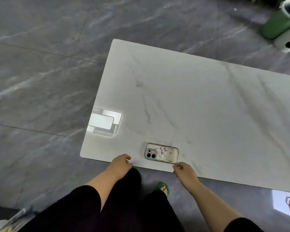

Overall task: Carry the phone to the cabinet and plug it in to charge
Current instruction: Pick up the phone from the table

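Head view: phone (161,153) face-down near table (208,97) edge, easy reach. Your right hand (184,169), at its 4 o'clock corner, fingers pinched narrow; left hand (121,162) loosely curled, empty.

phone (161,153) x1 | table (208,106) x1 | hands x2: L (120,164), R (185,170) | green slippers (164,188) x2

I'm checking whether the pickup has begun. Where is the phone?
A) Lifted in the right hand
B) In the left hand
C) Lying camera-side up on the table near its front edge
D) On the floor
C: the phone lies flat on the table, lenses up, between both empty hands.
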`<act>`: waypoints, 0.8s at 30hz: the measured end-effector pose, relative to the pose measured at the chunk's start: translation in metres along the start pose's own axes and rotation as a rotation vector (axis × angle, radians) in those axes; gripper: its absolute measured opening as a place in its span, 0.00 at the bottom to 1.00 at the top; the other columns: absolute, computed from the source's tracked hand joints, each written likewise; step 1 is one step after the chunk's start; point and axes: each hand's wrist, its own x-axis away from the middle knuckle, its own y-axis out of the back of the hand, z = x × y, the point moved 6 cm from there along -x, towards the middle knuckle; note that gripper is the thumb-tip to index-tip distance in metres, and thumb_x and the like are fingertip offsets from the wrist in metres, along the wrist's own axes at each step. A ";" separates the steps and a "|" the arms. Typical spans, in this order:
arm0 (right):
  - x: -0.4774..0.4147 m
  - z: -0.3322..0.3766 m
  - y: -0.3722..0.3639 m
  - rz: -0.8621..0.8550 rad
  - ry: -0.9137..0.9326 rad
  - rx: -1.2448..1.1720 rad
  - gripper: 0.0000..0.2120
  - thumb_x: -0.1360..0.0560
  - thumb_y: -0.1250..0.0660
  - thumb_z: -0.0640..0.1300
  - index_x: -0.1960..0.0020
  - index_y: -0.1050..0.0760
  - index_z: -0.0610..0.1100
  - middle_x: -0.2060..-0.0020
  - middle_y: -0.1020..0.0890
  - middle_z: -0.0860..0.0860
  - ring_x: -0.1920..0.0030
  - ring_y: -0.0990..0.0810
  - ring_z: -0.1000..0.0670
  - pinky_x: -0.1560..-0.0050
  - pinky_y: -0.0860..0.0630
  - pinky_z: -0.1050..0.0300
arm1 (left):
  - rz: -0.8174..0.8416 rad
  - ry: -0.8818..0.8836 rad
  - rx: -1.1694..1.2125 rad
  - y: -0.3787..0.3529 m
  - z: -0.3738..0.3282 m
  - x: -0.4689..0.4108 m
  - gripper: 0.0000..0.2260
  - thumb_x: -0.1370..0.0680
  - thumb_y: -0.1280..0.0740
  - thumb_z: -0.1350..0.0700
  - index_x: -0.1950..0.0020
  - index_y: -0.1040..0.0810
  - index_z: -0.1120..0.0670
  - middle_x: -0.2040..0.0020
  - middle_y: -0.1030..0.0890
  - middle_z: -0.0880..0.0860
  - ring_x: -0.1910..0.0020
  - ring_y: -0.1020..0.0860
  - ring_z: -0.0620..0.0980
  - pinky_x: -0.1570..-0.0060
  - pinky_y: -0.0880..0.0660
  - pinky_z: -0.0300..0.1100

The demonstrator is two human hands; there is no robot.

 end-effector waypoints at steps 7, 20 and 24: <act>-0.087 0.015 -0.032 -0.130 0.229 0.550 0.37 0.29 0.36 0.58 0.25 0.44 0.47 0.26 0.37 0.49 0.26 0.41 0.46 0.29 0.43 0.49 | -0.077 -0.187 -0.561 -0.018 -0.014 -0.087 0.44 0.29 0.32 0.42 0.24 0.59 0.43 0.21 0.60 0.47 0.22 0.58 0.53 0.30 0.48 0.66; -0.138 0.000 -0.050 -0.335 0.814 0.897 0.51 0.45 0.29 0.72 0.31 0.30 0.42 0.41 0.26 0.44 0.41 0.33 0.43 0.40 0.27 0.40 | -0.018 -0.111 -0.643 -0.056 0.011 -0.145 0.69 0.55 0.34 0.24 0.33 0.80 0.40 0.34 0.85 0.50 0.36 0.85 0.56 0.52 0.82 0.70; -0.136 0.005 -0.050 -0.397 0.912 0.949 0.47 0.45 0.29 0.71 0.36 0.25 0.40 0.47 0.22 0.44 0.47 0.27 0.42 0.47 0.25 0.43 | -0.014 -0.108 -0.660 -0.056 0.011 -0.144 0.70 0.57 0.34 0.23 0.34 0.81 0.40 0.34 0.85 0.50 0.37 0.85 0.56 0.54 0.85 0.68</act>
